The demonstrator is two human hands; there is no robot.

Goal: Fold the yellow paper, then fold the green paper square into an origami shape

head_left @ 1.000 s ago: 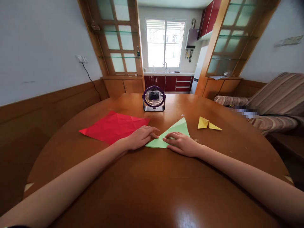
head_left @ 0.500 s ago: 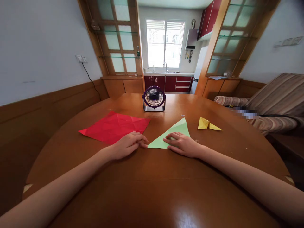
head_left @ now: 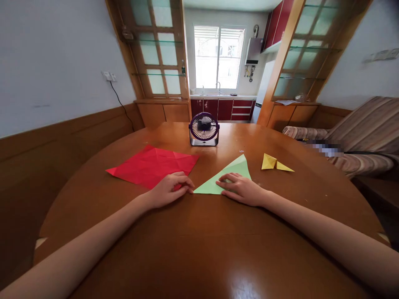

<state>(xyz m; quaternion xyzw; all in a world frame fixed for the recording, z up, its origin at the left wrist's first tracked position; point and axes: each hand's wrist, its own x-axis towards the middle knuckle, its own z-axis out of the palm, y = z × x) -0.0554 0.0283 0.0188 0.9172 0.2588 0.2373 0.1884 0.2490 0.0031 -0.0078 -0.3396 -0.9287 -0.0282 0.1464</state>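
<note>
A sheet of green paper point(head_left: 238, 168), folded into a triangle, lies flat on the wooden table point(head_left: 199, 236). My right hand point(head_left: 240, 189) rests palm down on its near right part, the fingers spread and pressing on it. At the paper's left corner, my left hand point(head_left: 171, 189) has its thumb and fingertips drawn together; the very tip of that corner is hidden by them. Part of the left hand covers the near edge of a creased red sheet of paper point(head_left: 149, 166). A folded yellow paper piece point(head_left: 269, 162) with a pointed end lies to the right.
A small purple desk fan point(head_left: 204, 128) stands at the table's far side. A striped armchair point(head_left: 364, 128) is beyond the right edge. Behind are wooden cabinets point(head_left: 163, 114) and a kitchen with a window point(head_left: 220, 58). A black cord point(head_left: 120, 101) hangs from the left wall socket.
The view has shifted slightly, so everything sits a little further right. My left fingers have drawn in closer at the green paper's corner. The right hand stays on the paper.
</note>
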